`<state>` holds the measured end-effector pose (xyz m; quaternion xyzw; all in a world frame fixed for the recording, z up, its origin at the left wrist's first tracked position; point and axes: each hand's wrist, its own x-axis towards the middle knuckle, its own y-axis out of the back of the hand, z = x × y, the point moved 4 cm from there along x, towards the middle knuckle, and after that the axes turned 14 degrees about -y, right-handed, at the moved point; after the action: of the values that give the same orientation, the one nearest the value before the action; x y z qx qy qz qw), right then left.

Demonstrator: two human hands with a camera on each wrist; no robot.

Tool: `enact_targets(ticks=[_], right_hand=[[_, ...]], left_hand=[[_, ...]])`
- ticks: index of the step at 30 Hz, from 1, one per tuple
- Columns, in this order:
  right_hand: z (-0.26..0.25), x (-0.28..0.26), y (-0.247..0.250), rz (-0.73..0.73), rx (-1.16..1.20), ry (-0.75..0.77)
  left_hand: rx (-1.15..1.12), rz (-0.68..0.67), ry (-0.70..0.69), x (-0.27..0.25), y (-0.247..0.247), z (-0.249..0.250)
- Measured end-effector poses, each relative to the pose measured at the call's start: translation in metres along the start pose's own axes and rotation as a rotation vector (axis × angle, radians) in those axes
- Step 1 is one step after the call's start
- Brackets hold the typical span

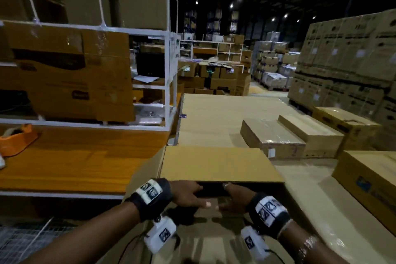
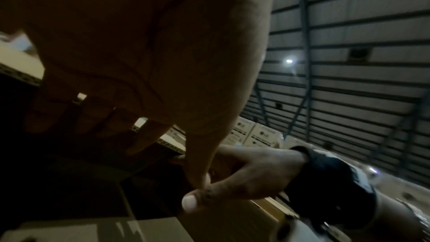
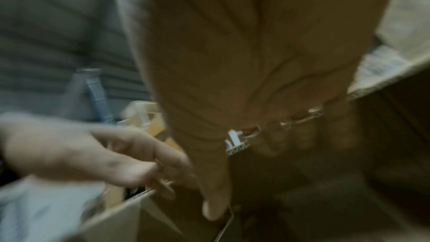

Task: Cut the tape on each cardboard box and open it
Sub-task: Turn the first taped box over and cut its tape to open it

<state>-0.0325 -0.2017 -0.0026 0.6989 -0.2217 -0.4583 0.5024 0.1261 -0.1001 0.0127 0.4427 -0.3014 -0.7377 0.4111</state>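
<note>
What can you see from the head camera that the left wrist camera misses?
Only the head view shows the wooden workbench, the white shelving loaded with cartons, an orange tape dispenser and the far flap of the box lifted from above.

Only the left wrist view shows the ribbed warehouse roof with a lamp, and the underside of the left hand up close.

Both show the left hand and right hand side by side, fingers tucked under the flap's edge, thumbs nearly touching, plus stacked cartons behind.
</note>
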Motion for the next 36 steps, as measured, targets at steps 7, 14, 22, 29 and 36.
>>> enact_targets(ticks=[7, 14, 22, 29, 36], right_hand=[[0.009, 0.001, 0.055, 0.515, -0.037, 0.09], [-0.004, 0.073, 0.112, 0.713, -0.027, 0.134], [-0.013, 0.201, 0.087, 0.576, 0.025, 0.172], [-0.02, 0.241, 0.036, 0.606, 0.065, 0.186], [-0.018, 0.236, 0.034, 0.732, 0.254, 0.229]], left_hand=[[0.433, 0.306, 0.002, -0.011, 0.046, 0.019], [0.625, 0.577, 0.141, 0.056, 0.107, -0.026], [0.371, 0.535, 0.245, 0.139, 0.103, -0.106], [0.205, 0.776, 0.21, 0.17, 0.071, -0.144], [0.145, 1.013, 0.137, 0.172, 0.073, -0.155]])
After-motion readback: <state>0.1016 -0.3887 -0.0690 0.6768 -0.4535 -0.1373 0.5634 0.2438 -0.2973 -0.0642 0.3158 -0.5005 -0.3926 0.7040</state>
